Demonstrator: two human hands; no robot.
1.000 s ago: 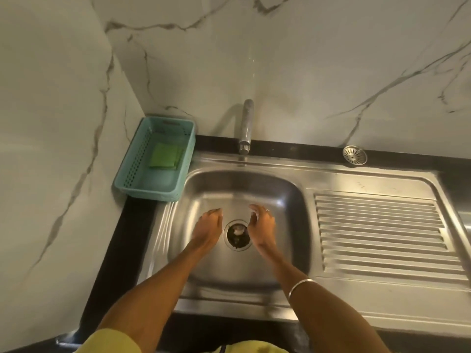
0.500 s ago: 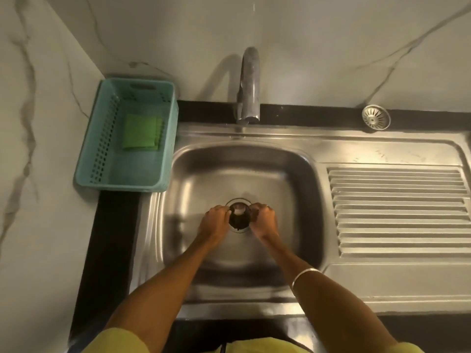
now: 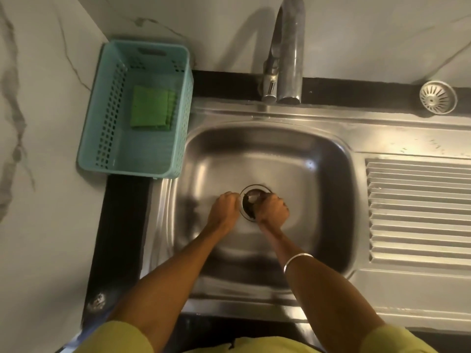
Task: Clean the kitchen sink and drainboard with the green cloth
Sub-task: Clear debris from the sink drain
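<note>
The steel sink (image 3: 313,149) fills the middle of the view, with the ribbed drainboard (image 3: 418,210) to its right. The folded green cloth (image 3: 153,108) lies inside the teal basket (image 3: 102,138), left of the basin and away from both hands. My left hand (image 3: 224,207) and my right hand (image 3: 271,208) are down at the open drain (image 3: 251,200), one on each side, fingers curled at its rim. A pale scrap (image 3: 252,197) sits in the drain between the fingertips. The blur hides whether either hand holds it.
The tap (image 3: 288,52) arches over the sink's back edge. A loose round strainer (image 3: 437,97) lies on the black counter strip at the back right. Marble walls close off the left and back. A black counter edge runs along the left and front.
My head has moved lower and closer to the sink. Both hands moved from flat beside the drain to its rim, with fingers curled.
</note>
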